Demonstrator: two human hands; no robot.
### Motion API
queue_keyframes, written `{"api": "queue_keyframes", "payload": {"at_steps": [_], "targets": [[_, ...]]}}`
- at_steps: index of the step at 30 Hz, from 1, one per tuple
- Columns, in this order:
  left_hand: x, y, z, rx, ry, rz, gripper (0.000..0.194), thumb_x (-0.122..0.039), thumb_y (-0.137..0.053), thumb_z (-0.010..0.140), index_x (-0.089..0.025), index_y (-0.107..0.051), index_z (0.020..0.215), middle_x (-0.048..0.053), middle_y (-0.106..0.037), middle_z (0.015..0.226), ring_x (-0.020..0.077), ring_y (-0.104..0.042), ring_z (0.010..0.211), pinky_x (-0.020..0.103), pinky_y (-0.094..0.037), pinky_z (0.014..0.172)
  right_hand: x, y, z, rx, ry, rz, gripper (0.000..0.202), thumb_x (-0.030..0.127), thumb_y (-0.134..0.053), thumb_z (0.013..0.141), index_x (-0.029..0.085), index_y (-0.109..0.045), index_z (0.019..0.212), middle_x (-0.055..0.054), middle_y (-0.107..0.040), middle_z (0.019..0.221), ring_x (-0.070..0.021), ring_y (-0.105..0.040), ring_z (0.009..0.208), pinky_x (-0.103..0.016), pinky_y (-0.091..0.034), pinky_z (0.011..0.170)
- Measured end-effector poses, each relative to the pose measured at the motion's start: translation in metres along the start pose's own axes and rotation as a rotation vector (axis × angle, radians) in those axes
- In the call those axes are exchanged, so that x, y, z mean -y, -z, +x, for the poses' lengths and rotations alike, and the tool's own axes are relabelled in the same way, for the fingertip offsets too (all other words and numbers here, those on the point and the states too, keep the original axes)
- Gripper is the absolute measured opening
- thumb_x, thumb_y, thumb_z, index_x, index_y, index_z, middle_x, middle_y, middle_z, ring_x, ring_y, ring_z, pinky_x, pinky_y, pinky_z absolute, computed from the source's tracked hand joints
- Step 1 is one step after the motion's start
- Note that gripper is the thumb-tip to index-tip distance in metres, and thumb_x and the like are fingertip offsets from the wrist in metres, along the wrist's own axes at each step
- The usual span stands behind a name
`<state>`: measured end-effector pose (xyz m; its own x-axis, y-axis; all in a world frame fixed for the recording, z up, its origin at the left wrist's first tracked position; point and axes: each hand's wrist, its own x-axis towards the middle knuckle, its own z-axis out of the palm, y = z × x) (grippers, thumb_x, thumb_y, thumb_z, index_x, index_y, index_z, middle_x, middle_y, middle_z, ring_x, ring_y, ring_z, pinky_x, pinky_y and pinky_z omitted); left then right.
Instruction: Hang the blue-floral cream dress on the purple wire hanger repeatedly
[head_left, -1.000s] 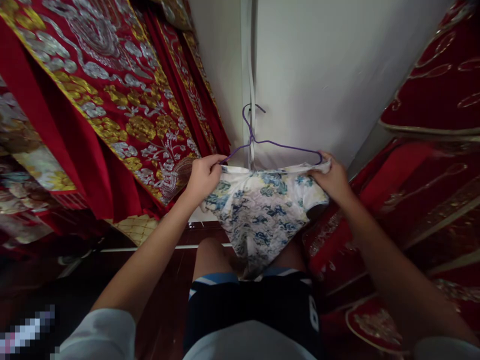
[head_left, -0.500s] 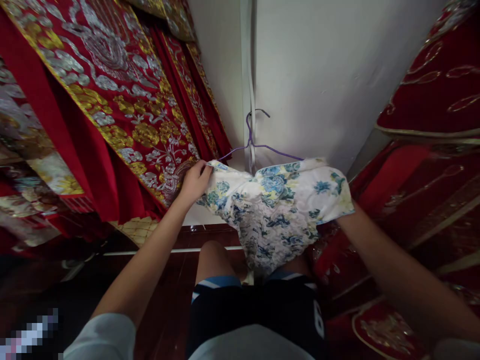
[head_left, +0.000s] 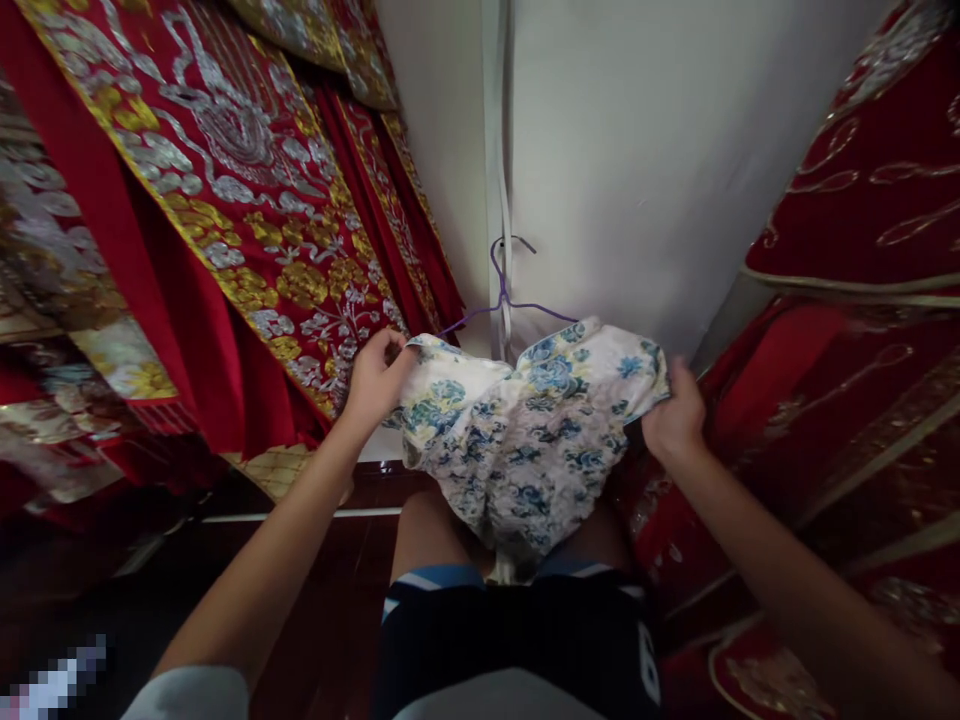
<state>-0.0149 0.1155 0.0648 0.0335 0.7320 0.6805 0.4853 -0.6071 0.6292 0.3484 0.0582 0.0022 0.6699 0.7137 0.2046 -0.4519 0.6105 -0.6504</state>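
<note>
A white garment with blue and yellow flowers (head_left: pixel 525 430) hangs spread out in front of my legs. A purple wire hanger (head_left: pixel 504 290) rises from its neckline, its hook at the top and its lower arms going under the cloth. My left hand (head_left: pixel 379 375) pinches the garment's left shoulder edge between thumb and fingers. At the opposite side my right hand (head_left: pixel 675 410) grips the edge of the right sleeve, its fingertips partly hidden and slightly blurred.
Red cloth with gold and silver embroidery (head_left: pixel 277 230) hangs at the left. More red embroidered fabric (head_left: pixel 885 200) stands at the right. A white wall (head_left: pixel 615 150) with a vertical pale strip is ahead. Below lies a dark red tiled floor (head_left: pixel 345 600).
My right hand has come out from under the sleeve and now holds its edge. The garment's right side has drawn inward, and my left hand has shifted slightly left and down.
</note>
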Motion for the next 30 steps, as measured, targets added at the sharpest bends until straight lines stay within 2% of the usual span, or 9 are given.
{"api": "queue_keyframes", "payload": {"at_steps": [3,7,11,13,16,18,20,26,30], "targets": [[-0.007,-0.003,0.006,-0.035,-0.024,-0.037,0.02,-0.033,-0.058,0.078,-0.016,-0.066,0.086,0.005,-0.063,0.093,0.0196,-0.059,0.09,0.031,-0.046,0.083,0.023,-0.015,0.017,0.013,0.042,-0.063,0.002,0.018,-0.069,0.078,0.018,-0.068,0.076,0.003,-0.071,0.078,-0.0124,-0.068,0.076,-0.026,-0.059,0.076],[-0.015,-0.009,0.015,0.08,0.074,-0.14,0.028,-0.032,-0.059,0.075,-0.016,-0.068,0.096,0.006,-0.068,0.093,0.0203,-0.061,0.085,0.032,-0.048,0.079,0.048,-0.056,0.035,0.141,0.082,-0.072,0.011,0.022,-0.063,0.085,0.023,-0.067,0.075,0.001,-0.071,0.081,-0.0166,-0.069,0.084,-0.031,-0.06,0.079],[-0.008,-0.018,0.015,0.209,0.09,-0.146,0.039,-0.024,-0.059,0.067,-0.016,-0.066,0.104,0.005,-0.069,0.095,0.0198,-0.061,0.083,0.033,-0.049,0.079,0.054,-0.077,-0.004,0.313,0.091,-0.136,0.007,0.029,-0.066,0.086,0.024,-0.07,0.082,-0.001,-0.071,0.084,-0.0189,-0.069,0.091,-0.034,-0.059,0.083],[0.001,-0.024,0.007,0.162,0.095,-0.132,0.029,-0.021,-0.054,0.066,-0.016,-0.066,0.092,0.005,-0.068,0.09,0.0193,-0.06,0.082,0.032,-0.049,0.079,0.061,-0.073,-0.042,0.524,0.077,-0.236,0.01,0.033,-0.069,0.085,0.025,-0.074,0.088,-0.001,-0.071,0.086,-0.0184,-0.069,0.089,-0.033,-0.057,0.083],[0.007,-0.034,-0.017,-0.01,0.084,-0.16,0.011,-0.02,-0.049,0.065,-0.019,-0.058,0.073,0.002,-0.06,0.073,0.0168,-0.055,0.072,0.03,-0.046,0.073,0.081,-0.058,-0.095,1.158,0.074,-0.499,0.014,0.029,-0.068,0.088,0.026,-0.078,0.097,-0.005,-0.071,0.107,-0.02,-0.066,0.101,-0.035,-0.053,0.093],[0.003,-0.043,-0.039,-0.11,0.033,-0.225,0.003,-0.019,-0.048,0.066,-0.02,-0.05,0.065,0.0,-0.05,0.065,0.0155,-0.048,0.066,0.029,-0.042,0.067,0.09,-0.048,-0.113,1.388,0.089,-0.576,0.023,0.027,-0.067,0.089,0.028,-0.076,0.11,-0.006,-0.066,0.123,-0.0222,-0.062,0.115,-0.038,-0.047,0.102],[-0.008,-0.053,-0.058,-0.148,-0.01,-0.339,0.009,-0.019,-0.049,0.068,-0.021,-0.045,0.061,0.0,-0.044,0.063,0.015,-0.042,0.063,0.029,-0.037,0.063,0.088,-0.039,-0.114,1.368,0.069,-0.598,0.028,0.029,-0.064,0.091,0.029,-0.073,0.118,-0.007,-0.062,0.132,-0.0232,-0.056,0.124,-0.039,-0.042,0.108],[-0.04,-0.087,-0.072,-0.02,0.124,-0.891,0.038,-0.047,-0.058,0.068,-0.022,-0.029,0.064,-0.001,-0.033,0.061,0.0138,-0.033,0.053,0.03,-0.032,0.054,0.017,-0.017,-0.081,0.758,-0.06,-0.636,0.034,0.043,-0.065,0.089,0.03,-0.07,0.12,-0.003,-0.064,0.131,-0.0221,-0.056,0.123,-0.035,-0.043,0.106],[-0.04,-0.092,-0.076,0.244,0.341,-1.155,0.04,-0.042,-0.067,0.061,-0.023,-0.035,0.075,0.002,-0.048,0.083,0.0114,-0.038,0.055,0.028,-0.031,0.05,-0.014,-0.005,-0.088,0.759,-0.291,-0.645,0.03,0.049,-0.072,0.081,0.021,-0.076,0.092,-0.002,-0.075,0.094,-0.0193,-0.066,0.09,-0.028,-0.052,0.081]]}}
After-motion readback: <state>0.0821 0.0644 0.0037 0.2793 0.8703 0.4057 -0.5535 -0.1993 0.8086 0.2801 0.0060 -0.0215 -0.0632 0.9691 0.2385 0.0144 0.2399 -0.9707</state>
